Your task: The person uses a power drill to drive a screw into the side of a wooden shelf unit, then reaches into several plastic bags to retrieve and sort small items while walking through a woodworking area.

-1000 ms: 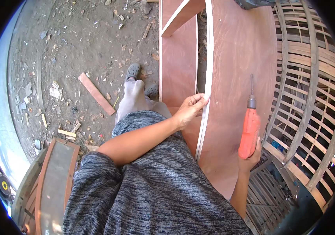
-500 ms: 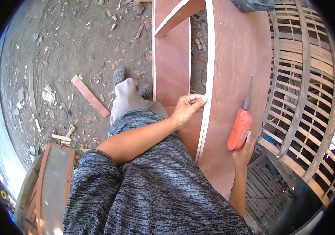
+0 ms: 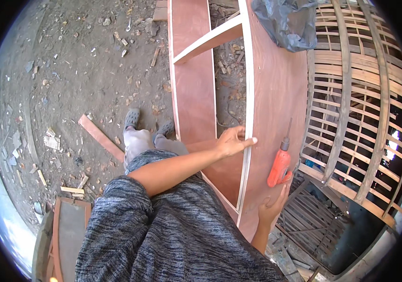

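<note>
A reddish-brown plywood panel [image 3: 276, 89] with a pale edge strip [image 3: 247, 113] forms one side of an open cabinet frame in front of me. My left hand [image 3: 231, 141] reaches across my body, its fingertips on that pale edge. An orange power drill [image 3: 280, 167] with a long bit lies on the panel, bit pointing away from me. Just below the drill, my right hand [image 3: 270, 207] rests on the panel with fingers stretched out, fingertips at the drill's handle.
A black plastic bag [image 3: 285, 23] lies on the panel's far end. A slatted wooden lattice [image 3: 356, 108] stands at the right. The dirt ground [image 3: 78, 61] holds wood scraps and a loose plank [image 3: 100, 136]. A framed board [image 3: 67, 235] lies at lower left.
My right hand brought the drill down and left onto the panel and loosened its grip on it. My left hand's fingers straightened along the pale edge. My view tilted farther forward.
</note>
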